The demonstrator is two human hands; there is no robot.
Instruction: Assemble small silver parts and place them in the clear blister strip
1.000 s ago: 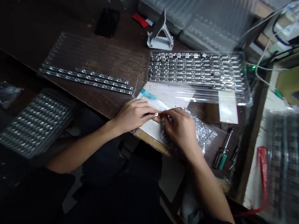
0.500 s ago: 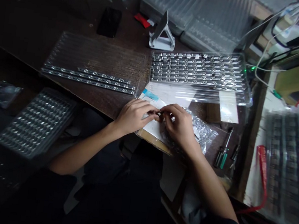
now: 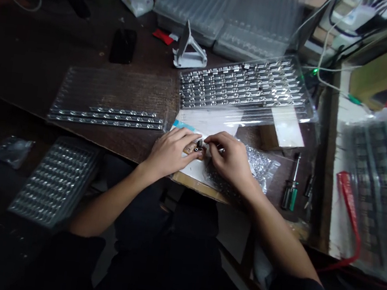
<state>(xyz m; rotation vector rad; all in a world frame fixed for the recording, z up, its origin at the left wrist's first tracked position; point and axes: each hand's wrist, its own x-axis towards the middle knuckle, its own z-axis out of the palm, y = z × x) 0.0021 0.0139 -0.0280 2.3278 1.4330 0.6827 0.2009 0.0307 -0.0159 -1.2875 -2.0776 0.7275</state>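
Note:
My left hand [image 3: 168, 150] is closed, its fingertips around a small dark metal part [image 3: 199, 144] over the white board [image 3: 195, 168]. My right hand [image 3: 230, 157] is beside it, thumb and forefinger bent close together near that part; whatever may be between them is too small to make out. Right of my right hand lies a clear plastic bag [image 3: 262, 167] of small shiny pieces. Behind my hands, a clear tray [image 3: 245, 85] holds many rows of small metal parts. A second clear tray [image 3: 111, 94] on the left has a few rows along its near edge.
Two screwdrivers [image 3: 290, 193] lie to the right. At the back are a phone stand [image 3: 189, 56], a black phone [image 3: 123, 46] and stacked clear trays [image 3: 191, 9]. A filled tray stack [image 3: 53, 180] sits lower left. Cables [image 3: 328, 62] and a red strap [image 3: 349, 204] are at the right.
The view has shifted and turned slightly. My fingertips have moved a little apart, so the small dark part now shows between my hands.

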